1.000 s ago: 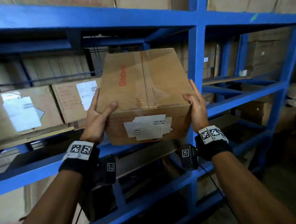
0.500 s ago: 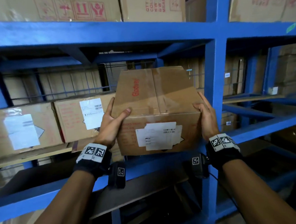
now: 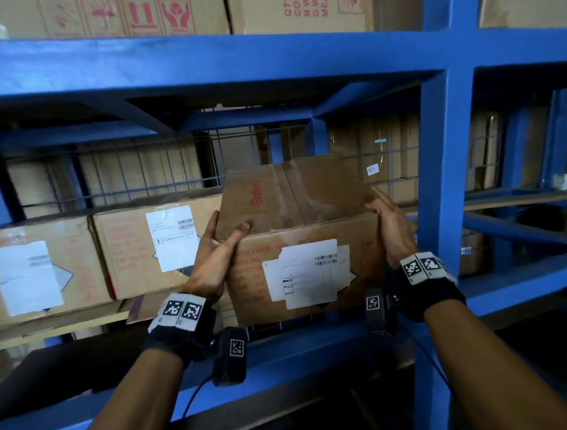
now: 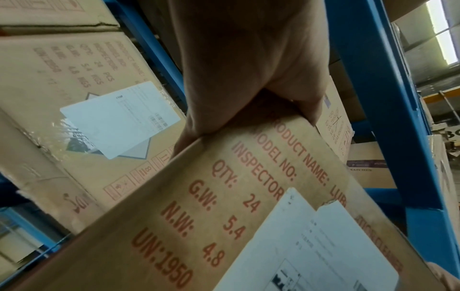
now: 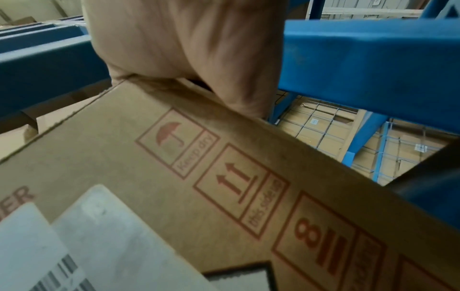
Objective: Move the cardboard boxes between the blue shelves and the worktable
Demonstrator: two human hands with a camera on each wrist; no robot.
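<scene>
Box [image 3: 303, 233] in middle shelf [image 3: 318, 350] bay, between labelled carton [image 3: 134, 255] and blue post [image 3: 440, 170]; resting or lifted, can't tell. Left hand [image 3: 211, 263] grips top-left corner: thumb over lid, fingers flat along side. Right hand [image 3: 394, 237] clamps right side, fingertips hooked on top edge.

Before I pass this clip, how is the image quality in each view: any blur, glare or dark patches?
Head view: dim, the bay under the lower blue shelf beam very dark, tape sheen on the cardboard box. Left wrist view: left hand soft, box print readable, bright opening top right blown out. Right wrist view: right hand smeared, handling symbols legible.
</scene>
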